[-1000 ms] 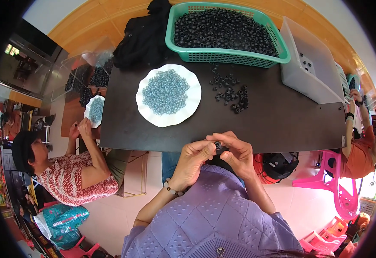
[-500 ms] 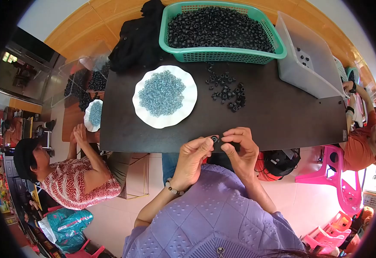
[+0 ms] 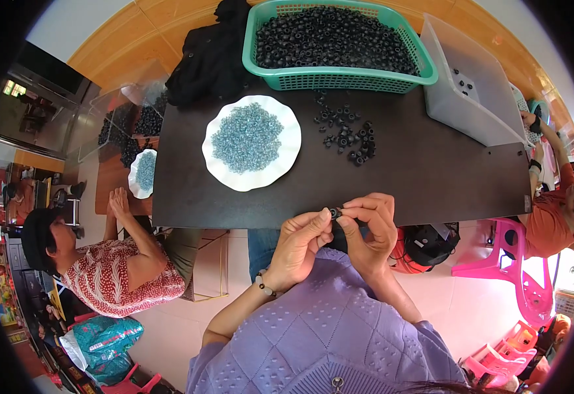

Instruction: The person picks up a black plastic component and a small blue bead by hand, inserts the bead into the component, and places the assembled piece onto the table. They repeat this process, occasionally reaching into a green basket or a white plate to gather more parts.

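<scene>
Just beyond the table's near edge, my left hand [image 3: 300,244] pinches a small black ring-shaped part [image 3: 335,213] between thumb and forefinger. My right hand [image 3: 374,235] meets it from the other side, its thumb and forefinger closed at the part. Whether anything smaller sits between the right fingertips is hidden. Ahead and to the left, a white wavy-rimmed plate [image 3: 289,160] bears a heap of tiny clear bluish pieces [image 3: 246,136]. Several loose black ring-shaped parts [image 3: 349,136] lie scattered to the plate's right.
At the table's far side a green basket [image 3: 339,81] holds many black parts. A translucent bin [image 3: 471,118] stands tilted to its right, and black cloth [image 3: 208,62] lies to its left. One person [image 3: 113,262] sits at left, another [image 3: 550,217] at right. A pink stool [image 3: 517,276] stands at right.
My right fingertips have come in from slightly apart to the black part. Both hands have shifted a little to the right, and the part has turned slightly.
</scene>
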The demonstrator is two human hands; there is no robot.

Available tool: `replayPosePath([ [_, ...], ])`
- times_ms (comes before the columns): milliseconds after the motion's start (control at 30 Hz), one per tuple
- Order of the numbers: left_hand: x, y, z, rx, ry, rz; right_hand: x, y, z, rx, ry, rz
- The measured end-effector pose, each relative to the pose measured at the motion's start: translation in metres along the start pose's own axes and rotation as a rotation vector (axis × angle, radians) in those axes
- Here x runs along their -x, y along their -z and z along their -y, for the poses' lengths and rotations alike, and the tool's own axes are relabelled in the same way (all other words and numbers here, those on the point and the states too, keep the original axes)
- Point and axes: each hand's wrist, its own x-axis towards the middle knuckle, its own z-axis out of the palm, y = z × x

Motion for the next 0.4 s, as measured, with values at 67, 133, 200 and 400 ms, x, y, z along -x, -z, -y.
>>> replayPosePath([
  [67, 0.0003, -0.0014, -0.0022, 0.063, 0.058, 0.038, -0.0010, -0.0006, -0.0010, 0.026, 0.043, -0.012],
  [133, -0.0016, 0.0008, -0.0022, 0.098, 0.095, 0.047, -0.0022, -0.0014, -0.0028, 0.056, 0.083, -0.024],
  [200, -0.0026, 0.0009, -0.0021, 0.132, 0.133, 0.058, -0.0036, -0.0013, -0.0039, 0.101, 0.131, -0.032],
  [400, -0.0050, 0.0012, 0.0006, 0.197, 0.196, 0.070, -0.0073, 0.0028, -0.0062, 0.087, 0.147, -0.021],
])
